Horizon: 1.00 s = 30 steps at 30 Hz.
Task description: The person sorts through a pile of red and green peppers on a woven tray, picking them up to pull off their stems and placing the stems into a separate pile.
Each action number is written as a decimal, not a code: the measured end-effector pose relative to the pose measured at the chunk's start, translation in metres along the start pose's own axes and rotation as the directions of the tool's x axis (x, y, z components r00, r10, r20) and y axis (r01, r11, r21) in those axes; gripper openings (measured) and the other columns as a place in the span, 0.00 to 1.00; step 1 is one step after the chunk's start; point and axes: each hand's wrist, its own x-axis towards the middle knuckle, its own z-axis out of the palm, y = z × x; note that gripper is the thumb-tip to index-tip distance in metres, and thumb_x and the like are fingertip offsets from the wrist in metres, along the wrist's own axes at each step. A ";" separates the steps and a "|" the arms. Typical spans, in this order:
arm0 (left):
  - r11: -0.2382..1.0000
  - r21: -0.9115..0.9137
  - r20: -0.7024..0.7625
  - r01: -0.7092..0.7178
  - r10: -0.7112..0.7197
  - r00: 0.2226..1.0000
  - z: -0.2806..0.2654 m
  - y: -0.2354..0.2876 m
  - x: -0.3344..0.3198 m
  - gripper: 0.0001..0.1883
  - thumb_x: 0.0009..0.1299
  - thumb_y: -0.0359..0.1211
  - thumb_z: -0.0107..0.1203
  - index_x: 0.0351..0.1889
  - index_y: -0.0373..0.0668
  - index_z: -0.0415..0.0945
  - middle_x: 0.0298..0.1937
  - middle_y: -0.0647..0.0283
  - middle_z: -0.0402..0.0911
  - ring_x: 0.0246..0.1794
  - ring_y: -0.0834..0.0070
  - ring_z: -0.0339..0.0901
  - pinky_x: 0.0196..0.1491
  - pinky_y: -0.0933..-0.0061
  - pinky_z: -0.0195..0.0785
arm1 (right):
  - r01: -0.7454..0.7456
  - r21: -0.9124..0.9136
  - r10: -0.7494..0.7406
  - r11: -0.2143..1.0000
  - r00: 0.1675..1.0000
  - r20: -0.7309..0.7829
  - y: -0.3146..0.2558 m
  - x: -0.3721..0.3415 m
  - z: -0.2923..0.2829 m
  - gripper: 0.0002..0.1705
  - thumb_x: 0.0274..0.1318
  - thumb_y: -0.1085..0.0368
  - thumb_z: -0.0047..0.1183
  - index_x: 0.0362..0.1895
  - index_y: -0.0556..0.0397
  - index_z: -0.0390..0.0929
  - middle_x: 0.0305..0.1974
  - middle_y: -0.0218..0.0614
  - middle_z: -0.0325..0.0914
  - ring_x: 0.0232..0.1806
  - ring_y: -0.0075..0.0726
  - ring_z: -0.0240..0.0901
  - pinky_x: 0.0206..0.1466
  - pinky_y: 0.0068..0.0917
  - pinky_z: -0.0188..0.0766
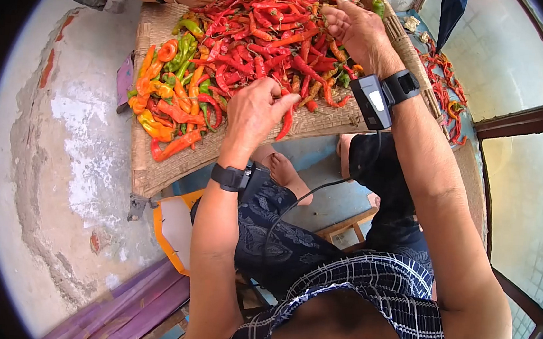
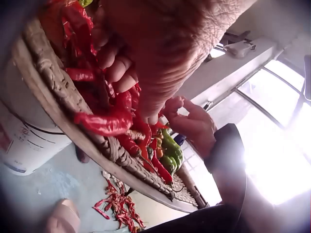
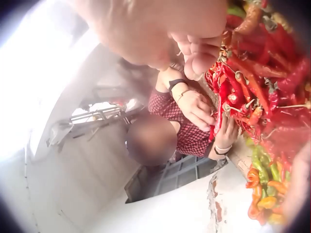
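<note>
A large heap of red chili peppers (image 1: 267, 33) lies on a woven tray (image 1: 174, 171). My left hand (image 1: 254, 113) is at the heap's near edge, fingers curled down among the red chilies. One red chili (image 1: 286, 124) sticks out below its thumb; whether the fingers pinch one I cannot tell. In the left wrist view, a shiny red chili (image 2: 104, 124) lies near the curled fingers. My right hand (image 1: 361, 32) is at the heap's right side, palm turned inward and fingers loosely bent. In the right wrist view its fingertips (image 3: 201, 63) are beside the chilies, with nothing visibly held.
Orange, yellow and green peppers (image 1: 169, 89) lie in a group at the tray's left. Across the tray, another person's hands (image 3: 197, 109) handle red chilies. More red chilies (image 1: 450, 88) lie beyond the right edge. A white bucket (image 2: 34, 145) stands below the tray.
</note>
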 end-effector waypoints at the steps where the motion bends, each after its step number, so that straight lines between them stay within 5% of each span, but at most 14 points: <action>1: 0.972 0.195 -0.061 -0.135 0.149 0.987 0.008 -0.001 -0.001 0.16 0.59 0.41 0.61 0.30 0.37 0.74 0.26 0.58 0.77 0.26 0.64 0.75 0.31 0.64 0.67 | -0.008 0.025 0.009 1.000 1.000 -0.008 0.003 -0.003 0.005 0.18 0.59 0.58 0.53 0.44 0.62 0.73 0.30 0.36 0.78 0.27 0.21 0.72 0.28 0.19 0.70; 2: 0.888 0.388 -0.090 -0.247 0.303 0.949 0.015 -0.004 -0.003 0.15 0.58 0.40 0.61 0.31 0.38 0.73 0.27 0.60 0.76 0.28 0.66 0.75 0.32 0.66 0.67 | -0.009 0.025 0.009 1.000 1.000 -0.009 0.004 -0.006 0.007 0.18 0.59 0.58 0.53 0.44 0.62 0.73 0.30 0.36 0.78 0.27 0.21 0.72 0.28 0.19 0.70; 4: 0.894 0.380 -0.085 -0.239 0.291 0.953 0.018 -0.005 -0.002 0.14 0.57 0.38 0.62 0.31 0.38 0.72 0.28 0.60 0.74 0.31 0.63 0.75 0.35 0.64 0.67 | 0.155 -0.339 -0.079 0.928 0.971 0.228 0.002 -0.015 0.014 0.20 0.60 0.57 0.52 0.46 0.63 0.73 0.31 0.36 0.78 0.28 0.21 0.73 0.28 0.19 0.70; 8: 0.993 -0.098 -0.060 -0.060 0.054 0.997 0.004 -0.005 0.005 0.13 0.64 0.38 0.56 0.37 0.36 0.74 0.31 0.53 0.78 0.32 0.62 0.77 0.37 0.64 0.69 | 0.427 -0.741 0.097 0.518 0.832 0.547 0.014 -0.022 0.019 0.22 0.57 0.54 0.54 0.48 0.59 0.76 0.28 0.38 0.80 0.25 0.26 0.75 0.29 0.26 0.74; 9: 0.953 -0.303 -0.039 0.019 -0.032 0.999 0.001 -0.006 0.007 0.13 0.66 0.37 0.53 0.39 0.36 0.74 0.31 0.54 0.80 0.31 0.66 0.78 0.37 0.67 0.69 | 0.378 -0.741 0.166 0.555 0.823 0.543 0.018 -0.026 0.024 0.23 0.55 0.52 0.56 0.46 0.58 0.77 0.29 0.40 0.80 0.26 0.30 0.77 0.31 0.29 0.74; 12: 0.908 -0.409 -0.091 -0.096 0.064 0.994 0.003 -0.011 0.012 0.14 0.70 0.38 0.48 0.42 0.36 0.75 0.30 0.57 0.81 0.31 0.74 0.78 0.36 0.71 0.69 | 0.558 -0.716 0.094 0.419 0.758 0.646 0.020 -0.034 0.031 0.19 0.56 0.55 0.56 0.42 0.59 0.78 0.27 0.34 0.78 0.28 0.25 0.74 0.30 0.23 0.73; 16: 0.919 -0.389 -0.091 -0.067 0.035 0.995 -0.001 -0.012 0.012 0.16 0.70 0.41 0.50 0.42 0.36 0.75 0.27 0.63 0.80 0.29 0.78 0.76 0.35 0.75 0.67 | 0.423 -0.774 0.202 0.471 0.802 0.562 0.020 -0.030 0.035 0.17 0.57 0.55 0.56 0.37 0.58 0.78 0.25 0.32 0.77 0.25 0.22 0.73 0.26 0.21 0.71; 18: 0.884 -0.462 -0.090 -0.065 0.026 0.996 -0.007 -0.018 0.014 0.16 0.70 0.41 0.51 0.41 0.36 0.76 0.26 0.65 0.79 0.29 0.81 0.75 0.35 0.77 0.67 | 0.222 -0.677 0.206 0.702 0.847 0.491 0.017 -0.027 0.034 0.15 0.57 0.55 0.56 0.33 0.55 0.78 0.22 0.28 0.76 0.22 0.18 0.71 0.23 0.18 0.69; 20: 0.843 -0.534 -0.092 -0.063 0.016 0.996 -0.012 -0.024 0.015 0.16 0.70 0.41 0.51 0.41 0.36 0.76 0.26 0.67 0.78 0.28 0.83 0.73 0.34 0.79 0.66 | 0.127 -0.642 0.174 0.756 0.907 0.384 0.007 -0.025 0.032 0.12 0.59 0.57 0.54 0.30 0.52 0.77 0.23 0.25 0.76 0.22 0.15 0.70 0.22 0.14 0.67; 24: 0.799 -0.594 -0.224 -0.100 -0.044 0.974 -0.011 -0.034 0.014 0.14 0.69 0.40 0.54 0.40 0.36 0.76 0.24 0.69 0.76 0.26 0.86 0.69 0.32 0.81 0.63 | 0.079 -0.244 -0.017 0.966 0.969 0.248 -0.005 -0.006 0.011 0.09 0.60 0.60 0.52 0.35 0.52 0.75 0.28 0.26 0.76 0.24 0.15 0.68 0.25 0.14 0.68; 26: 0.913 -0.403 -0.138 -0.063 0.008 0.990 -0.011 -0.045 0.015 0.14 0.67 0.39 0.55 0.40 0.36 0.76 0.26 0.69 0.77 0.26 0.86 0.70 0.32 0.81 0.64 | 0.060 0.114 -0.082 0.992 0.977 0.198 0.002 0.024 -0.011 0.14 0.63 0.57 0.47 0.43 0.54 0.72 0.28 0.30 0.72 0.25 0.21 0.66 0.26 0.15 0.64; 27: 0.935 -0.355 -0.029 0.017 -0.029 0.999 -0.011 -0.040 0.010 0.11 0.64 0.35 0.58 0.36 0.37 0.76 0.27 0.64 0.77 0.28 0.77 0.73 0.34 0.74 0.66 | 0.025 0.143 -0.020 0.989 0.999 -0.031 -0.007 0.013 -0.003 0.10 0.63 0.59 0.46 0.35 0.51 0.73 0.24 0.27 0.71 0.21 0.20 0.63 0.23 0.15 0.61; 28: 0.935 -0.354 -0.028 0.015 -0.027 0.999 -0.010 -0.038 0.006 0.11 0.64 0.35 0.58 0.36 0.37 0.76 0.27 0.64 0.77 0.28 0.77 0.73 0.34 0.74 0.66 | 0.027 0.143 -0.023 0.989 0.999 -0.032 -0.005 0.013 -0.007 0.10 0.63 0.59 0.46 0.35 0.51 0.73 0.24 0.27 0.71 0.21 0.20 0.63 0.23 0.15 0.61; 30: 0.953 0.184 -0.003 -0.239 0.244 0.970 -0.008 -0.035 0.001 0.09 0.59 0.31 0.58 0.33 0.37 0.75 0.29 0.58 0.75 0.31 0.63 0.74 0.37 0.65 0.67 | 0.027 0.043 -0.025 0.999 0.999 -0.043 0.002 0.012 -0.018 0.10 0.61 0.60 0.52 0.38 0.54 0.74 0.28 0.28 0.76 0.24 0.16 0.68 0.26 0.15 0.68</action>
